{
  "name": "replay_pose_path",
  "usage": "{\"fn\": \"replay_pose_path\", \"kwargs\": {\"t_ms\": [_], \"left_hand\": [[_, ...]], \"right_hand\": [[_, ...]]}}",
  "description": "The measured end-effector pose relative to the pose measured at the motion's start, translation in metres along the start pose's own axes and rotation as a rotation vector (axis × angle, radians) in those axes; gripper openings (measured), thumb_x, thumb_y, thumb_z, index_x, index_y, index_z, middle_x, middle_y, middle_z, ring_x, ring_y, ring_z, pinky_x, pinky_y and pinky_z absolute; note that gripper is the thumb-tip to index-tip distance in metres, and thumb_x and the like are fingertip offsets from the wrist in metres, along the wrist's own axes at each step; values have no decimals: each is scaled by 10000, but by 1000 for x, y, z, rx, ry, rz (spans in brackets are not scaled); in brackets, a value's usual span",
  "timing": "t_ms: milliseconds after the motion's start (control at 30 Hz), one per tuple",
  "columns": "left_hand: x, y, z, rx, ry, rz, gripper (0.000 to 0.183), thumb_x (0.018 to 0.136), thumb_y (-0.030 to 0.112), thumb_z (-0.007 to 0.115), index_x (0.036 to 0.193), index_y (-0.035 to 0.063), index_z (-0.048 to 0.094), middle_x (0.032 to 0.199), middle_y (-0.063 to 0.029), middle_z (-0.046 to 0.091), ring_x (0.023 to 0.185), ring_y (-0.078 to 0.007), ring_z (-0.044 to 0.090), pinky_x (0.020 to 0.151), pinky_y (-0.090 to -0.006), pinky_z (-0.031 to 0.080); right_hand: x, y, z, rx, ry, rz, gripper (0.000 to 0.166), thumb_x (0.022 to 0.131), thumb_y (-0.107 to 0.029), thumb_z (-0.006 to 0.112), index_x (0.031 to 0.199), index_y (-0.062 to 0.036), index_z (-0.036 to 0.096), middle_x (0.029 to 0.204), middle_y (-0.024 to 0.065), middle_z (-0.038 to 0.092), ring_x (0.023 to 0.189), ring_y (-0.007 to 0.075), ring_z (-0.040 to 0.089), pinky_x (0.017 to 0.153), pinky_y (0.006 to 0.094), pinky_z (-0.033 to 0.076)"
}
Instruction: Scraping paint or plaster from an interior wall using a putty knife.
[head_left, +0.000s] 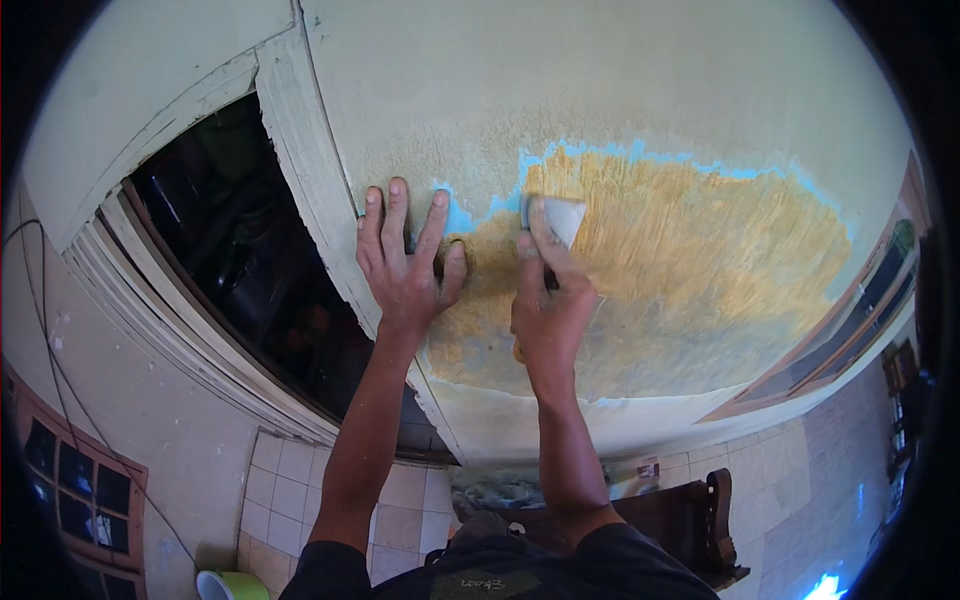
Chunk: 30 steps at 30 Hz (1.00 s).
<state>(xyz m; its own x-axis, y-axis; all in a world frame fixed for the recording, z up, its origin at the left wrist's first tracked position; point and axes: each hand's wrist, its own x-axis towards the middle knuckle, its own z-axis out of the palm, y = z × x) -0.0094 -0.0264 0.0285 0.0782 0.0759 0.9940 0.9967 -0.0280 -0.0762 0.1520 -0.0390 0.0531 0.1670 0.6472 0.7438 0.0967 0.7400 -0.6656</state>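
Note:
My right hand (555, 307) grips a scraper (562, 217), its flat metal blade against the wall with a finger pressed along it. The blade lies near the left part of a scraped patch (690, 255), where yellowish-brown plaster shows. A ragged light-blue edge (660, 156) of an older paint layer borders the patch along its top. With fingers spread, my left hand (409, 270) rests on the painted wall (465, 90) between the door frame and the patch. Most of the scraper's handle is hidden by my right hand.
Left of my left hand stands a white wooden door frame (311, 172) around a dark opening. A framed window (847, 322) is at the right. Below are a dark wooden bench (667, 525), floor tiles (401, 517) and a green bucket (232, 586). A cable (112, 454) hangs at the far left.

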Motion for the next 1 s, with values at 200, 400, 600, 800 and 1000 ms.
{"fn": "replay_pose_path", "kwargs": {"t_ms": [200, 400, 600, 800, 1000], "left_hand": [[-2, 2, 2, 14, -12, -18, 449, 935, 381, 530, 1337, 210, 631, 1508, -160, 441, 1406, -385, 370, 1113, -532, 276], [-2, 2, 0, 22, -46, 18, 468, 977, 378, 485, 1346, 117, 606, 1511, -214, 414, 1403, -430, 344, 1105, -546, 272], [-3, -3, 3, 7, 5, -18, 453, 938, 392, 523, 1344, 219, 626, 1508, -159, 443, 1412, -380, 367, 1108, -534, 279], [-1, 0, 1, 33, -36, 16, 471, 980, 389, 476, 1343, 122, 612, 1512, -208, 415, 1404, -422, 346, 1101, -545, 281], [-1, 0, -2, 15, -41, 12, 462, 979, 381, 491, 1344, 124, 611, 1517, -205, 409, 1412, -416, 337, 1101, -545, 279]], "right_hand": [[6, 4, 0, 2, -36, 43, 363, 920, 15, 641, 1276, -54, 657, 1169, 206, 688, 1074, 165, 661, 901, 321, 506], [-9, 17, 0, -31, -24, -57, 384, 910, 24, 650, 1284, -63, 656, 1219, 195, 672, 1125, 164, 639, 933, 325, 493], [-1, 10, 3, 43, -67, 28, 377, 913, 11, 654, 1281, -70, 659, 1216, 174, 678, 1122, 161, 643, 937, 316, 492], [-2, 3, -2, 44, -81, 137, 372, 916, 5, 655, 1278, -80, 663, 1210, 174, 682, 1108, 161, 653, 937, 318, 492], [-11, 17, -2, -44, -59, -37, 323, 968, -28, 610, 1286, -58, 653, 1173, 119, 709, 816, 60, 572, 703, 238, 499]]}}
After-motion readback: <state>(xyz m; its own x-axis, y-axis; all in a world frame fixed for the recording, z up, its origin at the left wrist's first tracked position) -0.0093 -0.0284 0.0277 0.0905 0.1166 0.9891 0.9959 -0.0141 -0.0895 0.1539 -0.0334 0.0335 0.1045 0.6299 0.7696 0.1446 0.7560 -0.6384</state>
